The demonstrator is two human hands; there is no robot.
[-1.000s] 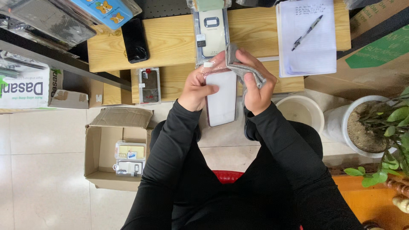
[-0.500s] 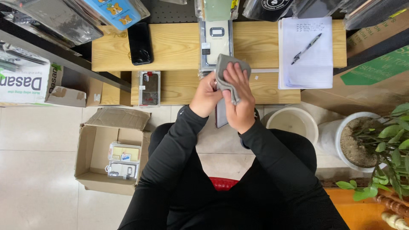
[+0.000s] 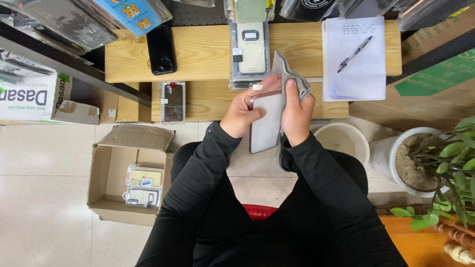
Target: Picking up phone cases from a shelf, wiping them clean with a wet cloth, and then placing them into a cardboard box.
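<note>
My left hand (image 3: 243, 111) grips the upper left edge of a flat white phone-shaped panel (image 3: 266, 126) with a reddish rim, held upright above my lap. My right hand (image 3: 297, 111) presses a grey cloth (image 3: 288, 73) against the panel's right side, fingers wrapped over the cloth. Both hands hover just in front of the lower wooden shelf (image 3: 208, 101). Both black sleeves reach up from the bottom of the view.
The wooden shelves hold a black phone (image 3: 161, 49), packaged phone cases (image 3: 251, 44), a red-rimmed case (image 3: 173, 101) and a notepad with a pen (image 3: 355, 57). An open cardboard box (image 3: 129, 178) sits at left on the tiled floor. A white bucket (image 3: 342, 141) and potted plant (image 3: 425, 163) stand at right.
My right hand has shifted the cloth from over the panel's top to its right side, and the panel's white face now shows more. Both hands sit slightly lower in view.
</note>
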